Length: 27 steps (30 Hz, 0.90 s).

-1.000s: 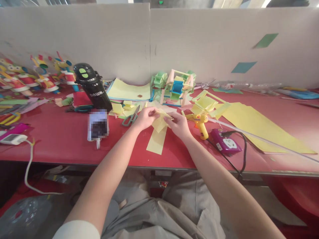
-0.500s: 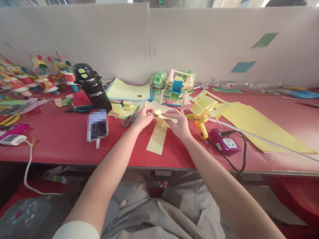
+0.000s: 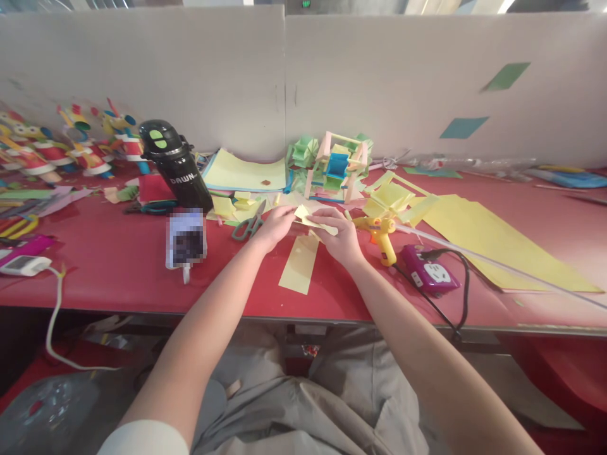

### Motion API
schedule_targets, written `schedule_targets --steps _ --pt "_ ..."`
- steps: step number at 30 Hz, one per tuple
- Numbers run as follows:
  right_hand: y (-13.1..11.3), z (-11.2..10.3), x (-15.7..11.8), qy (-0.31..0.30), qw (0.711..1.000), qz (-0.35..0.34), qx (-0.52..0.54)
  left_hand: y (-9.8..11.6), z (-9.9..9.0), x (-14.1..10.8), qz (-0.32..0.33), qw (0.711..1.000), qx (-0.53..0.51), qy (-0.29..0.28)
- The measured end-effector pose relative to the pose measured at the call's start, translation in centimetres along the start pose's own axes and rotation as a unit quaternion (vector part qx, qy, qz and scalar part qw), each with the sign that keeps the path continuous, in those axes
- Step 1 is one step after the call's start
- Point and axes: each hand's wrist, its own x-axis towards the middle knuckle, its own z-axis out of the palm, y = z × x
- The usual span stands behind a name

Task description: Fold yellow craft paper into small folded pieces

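Observation:
Between my hands is a small folded piece of pale yellow paper, held above the red table. My left hand grips its left end with the fingers closed together. On the other side my right hand pinches the paper between thumb and fingers. Below them a flat pale yellow paper strip lies on the table. Grey-green scissors rest just left of my left hand, their blades partly behind it. A yellow glue gun stands right of my right hand.
Behind my hands stands a paper wheel model in a frame. A black bottle and a pixelated object are at left. A purple power socket, its cable and large yellow sheets lie right. A partition closes the back.
My left hand has shifted slightly, its fingers now stretched closer along the folded paper. The paper between the hands looks flatter. My right hand has hardly moved.

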Motion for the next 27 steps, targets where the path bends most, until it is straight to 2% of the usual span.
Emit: schedule_targets --steps 3,5,9,15,18,24,27 --pt "0.3 0.0 0.0 0.000 1.000 -0.008 -0.009 0.9 0.4 -0.5 -0.031 0.995 -0.089 -0.026" --pt "0.6 0.0 -0.1 -0.005 1.000 -0.010 -0.029 1.3 0.5 -0.8 -0.035 0.993 -0.102 -0.040" --pt "0.5 0.0 -0.2 -0.026 0.995 -0.012 -0.091 1.1 0.2 -1.0 0.010 0.998 -0.035 -0.050" --pt "-0.5 0.1 -0.4 -0.066 0.992 0.004 -0.104 0.0 -0.7 -0.1 0.055 0.996 0.069 0.012" --pt "-0.4 0.2 -0.3 -0.033 0.995 0.023 -0.090 -0.3 -0.9 0.2 0.064 0.994 0.093 0.011" --pt "0.6 0.1 0.0 0.071 0.993 0.075 -0.057 -0.3 -0.4 -0.2 0.042 0.991 0.120 -0.045" --pt "0.7 0.1 0.0 0.104 0.989 0.101 -0.029 -0.4 -0.4 -0.3 0.047 0.988 0.140 -0.043"
